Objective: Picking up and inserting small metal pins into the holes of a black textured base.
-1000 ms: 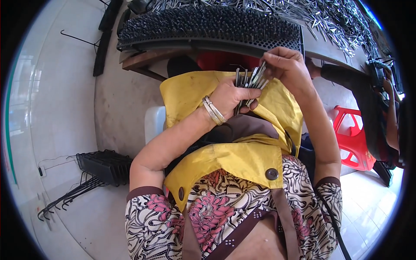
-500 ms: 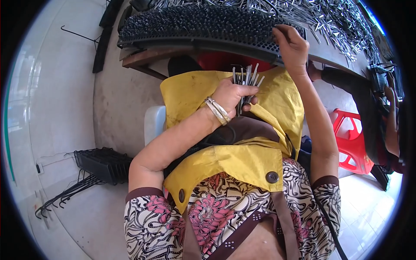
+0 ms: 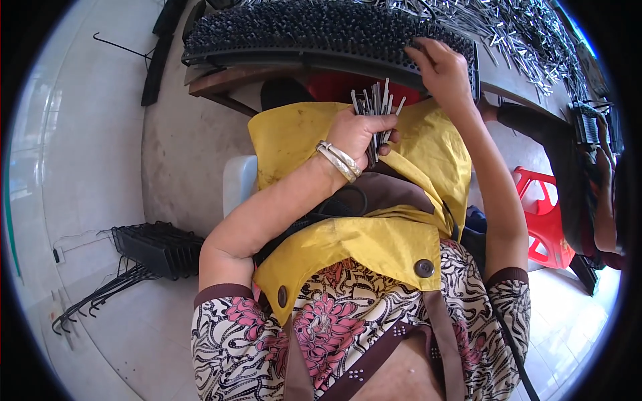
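Observation:
In front of my lap, my left hand [image 3: 361, 134] is closed around a bundle of thin metal strips [image 3: 380, 100], their silvery ends standing up above the fist. My right hand [image 3: 445, 70] reaches to the right part of a long black perforated rack [image 3: 321, 57], its curled fingertips down among the pieces. Dark upright pieces [image 3: 294, 30] fill the rack densely. Whatever lies between the right fingertips is too small and hidden to make out.
A large heap of loose metal strips [image 3: 515, 40] covers the table behind and right of the rack. Black hooked racks [image 3: 157, 250] stand on the floor at left. At right are a red plastic stool [image 3: 545, 217] and another person's arm [image 3: 605, 200].
My right hand has shifted slightly left and down along the rack. The left hand, still gripping its bundle, has risen a little in the picture.

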### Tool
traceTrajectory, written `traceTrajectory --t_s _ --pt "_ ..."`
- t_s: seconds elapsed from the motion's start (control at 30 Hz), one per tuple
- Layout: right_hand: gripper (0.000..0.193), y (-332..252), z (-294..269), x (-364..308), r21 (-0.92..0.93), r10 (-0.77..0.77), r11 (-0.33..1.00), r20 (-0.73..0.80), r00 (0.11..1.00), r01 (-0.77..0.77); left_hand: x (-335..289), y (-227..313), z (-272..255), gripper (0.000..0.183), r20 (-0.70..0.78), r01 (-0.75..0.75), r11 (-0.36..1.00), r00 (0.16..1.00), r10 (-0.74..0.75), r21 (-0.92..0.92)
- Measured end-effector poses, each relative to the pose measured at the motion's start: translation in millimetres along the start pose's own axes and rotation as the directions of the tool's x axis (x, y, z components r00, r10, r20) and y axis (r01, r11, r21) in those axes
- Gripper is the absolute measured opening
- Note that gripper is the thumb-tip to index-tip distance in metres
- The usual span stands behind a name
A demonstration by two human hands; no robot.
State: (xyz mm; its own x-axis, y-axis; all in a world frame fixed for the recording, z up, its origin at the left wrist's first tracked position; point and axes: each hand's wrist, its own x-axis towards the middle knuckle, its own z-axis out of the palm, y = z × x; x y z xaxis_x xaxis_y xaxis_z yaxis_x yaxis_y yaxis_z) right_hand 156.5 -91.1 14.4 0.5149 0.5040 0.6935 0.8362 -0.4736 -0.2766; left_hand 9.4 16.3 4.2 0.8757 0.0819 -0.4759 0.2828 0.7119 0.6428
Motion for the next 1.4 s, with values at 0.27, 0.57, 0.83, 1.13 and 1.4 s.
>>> traceTrajectory --t_s 0.27,0.57,0.83,1.13,1.4 --pt "0.008 -37.4 -37.2 -31.5 0.649 0.433 0.285 0.570 0.699 -0.705 -4.9 11.2 9.5 0.015 0.078 -0.015 0.998 0.997 0.011 0.056" --pt "0.010 23.3 -11.9 -5.3 0.395 0.400 0.863 -0.149 0.904 -0.316 0.8 6.8 0.6 0.017 -0.028 0.005 0.999 1.000 -0.004 0.032" --pt "0.010 30.2 -0.4 2.6 0.208 -0.038 0.974 -0.234 0.971 0.088 3.4 -0.6 -1.3 0.016 -0.072 -0.006 0.999 0.997 0.009 0.047" --pt "0.013 25.4 5.1 -1.5 0.239 -0.021 0.967 -0.254 0.967 0.083 -2.7 -5.4 -5.6 0.013 -0.029 0.011 0.998 1.000 -0.009 0.062" --pt "0.011 25.6 4.8 -2.6 0.258 0.041 0.966 -0.253 0.967 0.027 3.0 -8.0 -10.2 0.016 -0.028 -0.014 0.999 0.999 0.015 0.046"
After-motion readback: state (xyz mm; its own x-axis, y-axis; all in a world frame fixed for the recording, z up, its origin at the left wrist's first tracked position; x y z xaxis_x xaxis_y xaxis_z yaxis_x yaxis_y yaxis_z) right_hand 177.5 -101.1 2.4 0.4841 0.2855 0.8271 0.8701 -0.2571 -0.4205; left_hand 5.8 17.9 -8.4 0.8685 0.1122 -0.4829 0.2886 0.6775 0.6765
